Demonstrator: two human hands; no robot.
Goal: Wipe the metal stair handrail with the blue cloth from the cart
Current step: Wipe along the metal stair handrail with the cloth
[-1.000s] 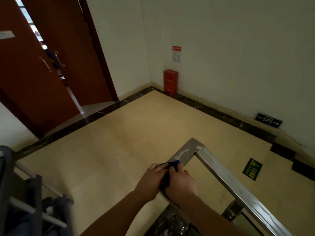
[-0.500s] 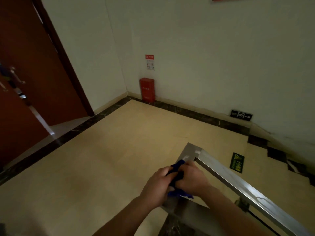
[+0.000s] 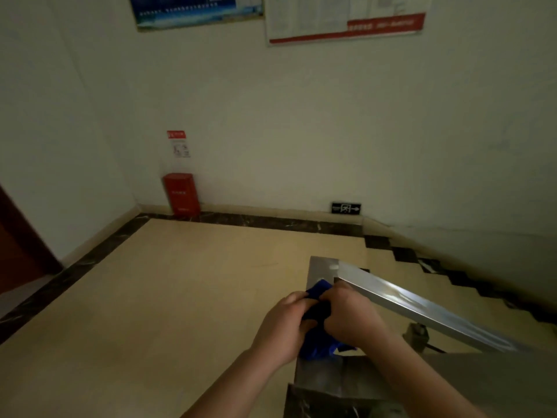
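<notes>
Blue cloth [image 3: 320, 345] sits bunched between both hands at the corner of the steel handrail [image 3: 422, 309]: the left hand [image 3: 281, 325] and right hand [image 3: 351, 316] each curl their fingers around it, knuckles nearly touching above the rail's near leg.

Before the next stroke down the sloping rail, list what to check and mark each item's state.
1. Grip on the blue cloth: ok, the left hand and the right hand both hold it.
2. Cloth spread for wiping: not ok, it is bunched between the hands.
3. Cloth touching the handrail: cannot tell, the hands hide the contact.
4. Sloping stretch free of things: ok, nothing lies on the part in view.
5. Corner clean: not ok, a pale spot shows on top of it.
</notes>
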